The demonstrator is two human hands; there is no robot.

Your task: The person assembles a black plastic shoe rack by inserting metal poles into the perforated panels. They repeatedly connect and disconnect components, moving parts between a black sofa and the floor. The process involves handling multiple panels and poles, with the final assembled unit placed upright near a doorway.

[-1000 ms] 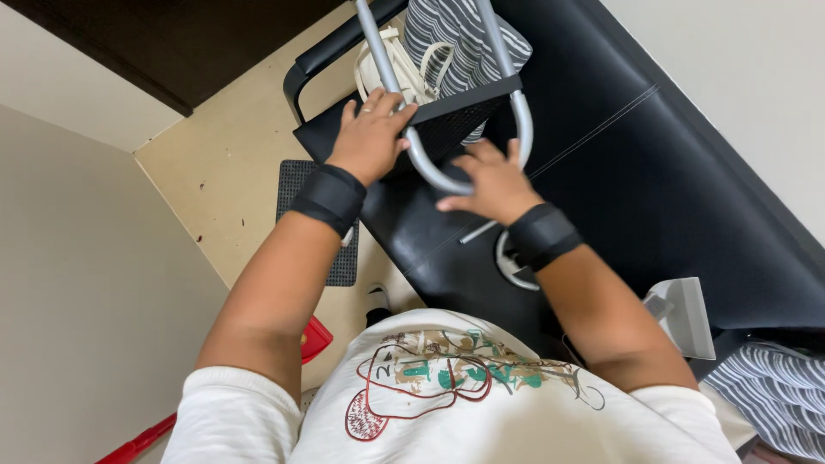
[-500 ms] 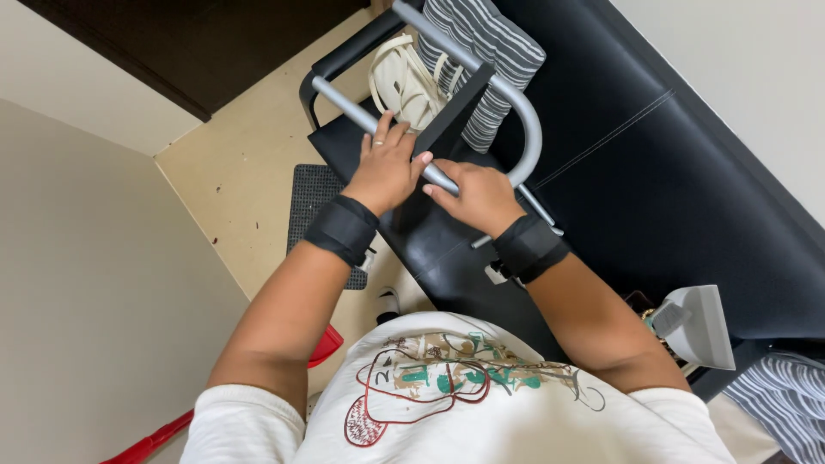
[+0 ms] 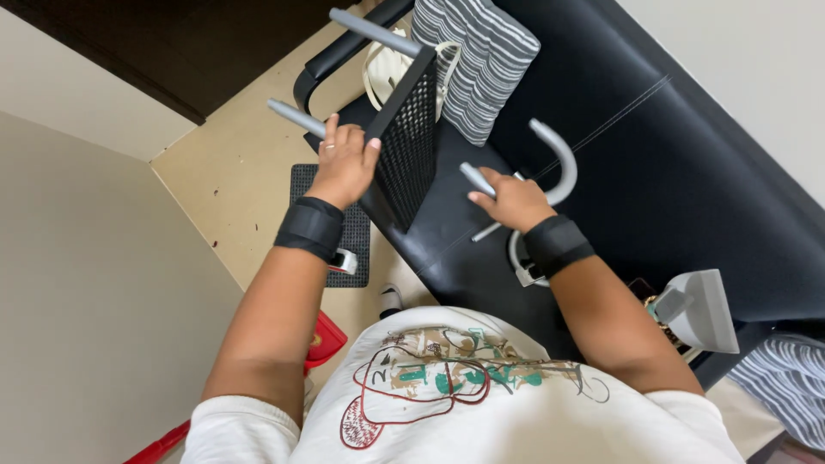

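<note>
perforated black panel (image 3: 404, 142) (grey tube frame) held by both hands.

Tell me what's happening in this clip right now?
A person leans over a black sofa. Their left hand grips a black perforated panel fitted with grey tubes, held on edge. Their right hand holds a separate curved grey tube against the seat. A striped cushion lies just beyond.
</note>
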